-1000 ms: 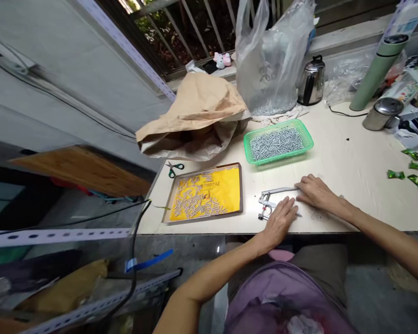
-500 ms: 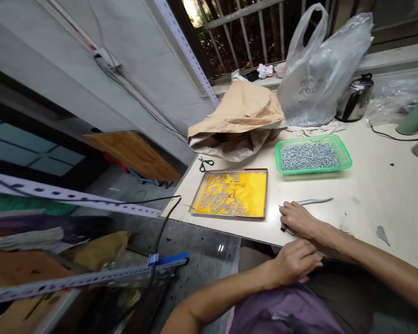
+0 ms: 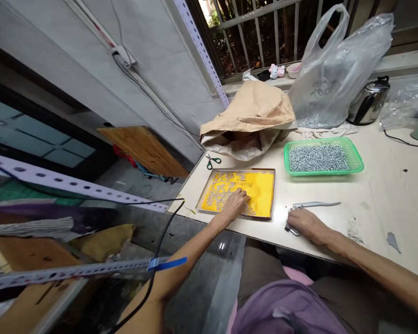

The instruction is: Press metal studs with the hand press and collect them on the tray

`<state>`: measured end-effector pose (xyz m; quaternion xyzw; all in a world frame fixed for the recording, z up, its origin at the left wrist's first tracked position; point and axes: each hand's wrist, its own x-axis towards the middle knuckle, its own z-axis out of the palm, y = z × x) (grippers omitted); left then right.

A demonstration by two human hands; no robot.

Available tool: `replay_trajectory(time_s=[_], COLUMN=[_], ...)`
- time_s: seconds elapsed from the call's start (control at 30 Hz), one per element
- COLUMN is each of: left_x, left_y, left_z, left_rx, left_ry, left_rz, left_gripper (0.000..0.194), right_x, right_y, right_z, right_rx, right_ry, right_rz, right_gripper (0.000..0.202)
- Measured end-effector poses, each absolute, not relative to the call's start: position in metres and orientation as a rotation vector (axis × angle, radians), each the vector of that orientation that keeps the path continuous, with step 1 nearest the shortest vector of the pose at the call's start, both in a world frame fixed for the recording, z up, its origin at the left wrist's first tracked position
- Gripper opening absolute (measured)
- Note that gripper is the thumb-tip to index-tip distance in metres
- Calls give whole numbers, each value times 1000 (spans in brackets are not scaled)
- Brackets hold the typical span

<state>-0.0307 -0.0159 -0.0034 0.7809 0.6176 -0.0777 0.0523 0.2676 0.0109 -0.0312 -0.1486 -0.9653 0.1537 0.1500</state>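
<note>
My left hand (image 3: 236, 203) is over the shallow tray (image 3: 272, 197), its fingers pinched together above the yellow sheet (image 3: 263, 188). Small metal pins (image 3: 218, 192) lie scattered around it; whatever is between the fingertips is too small to make out. On the table near its front edge, my right hand (image 3: 307, 224) is closed on a metal tool (image 3: 292, 229), whose long thin handle (image 3: 318, 204) points to the right. Behind it a green basket (image 3: 358, 168) holds a heap of small metal pieces (image 3: 316, 157).
Green-handled scissors (image 3: 213, 161) lie behind the tray. A brown paper bag (image 3: 252, 109), a plastic bag (image 3: 320, 93) and a metal kettle (image 3: 371, 102) stand at the back. A black cable (image 3: 160, 234) hangs by the table's left corner.
My left hand has moved from the lap, beside my right hand, forward and left to the tray. My right hand stays at the metal tool. The view has shifted slightly.
</note>
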Motion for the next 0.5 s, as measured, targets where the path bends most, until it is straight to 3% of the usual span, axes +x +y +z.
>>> replay_trajectory(time_s=[0.2, 0.37, 0.5], left_x=[-35, 17, 76], left_y=[-20, -32, -38], left_z=[-6, 2, 6], left_rx=[2351, 2020, 1686], left_ry=[1898, 1775, 1611], left_rz=[0, 565, 561], left_gripper=[21, 15, 15], right_x=[282, 290, 295], right_y=[6, 60, 109], right_z=[-17, 36, 70], right_rx=[-720, -942, -1109], right_ry=[-2103, -1940, -2072], right_rz=[764, 466, 209], right_gripper=[15, 15, 25])
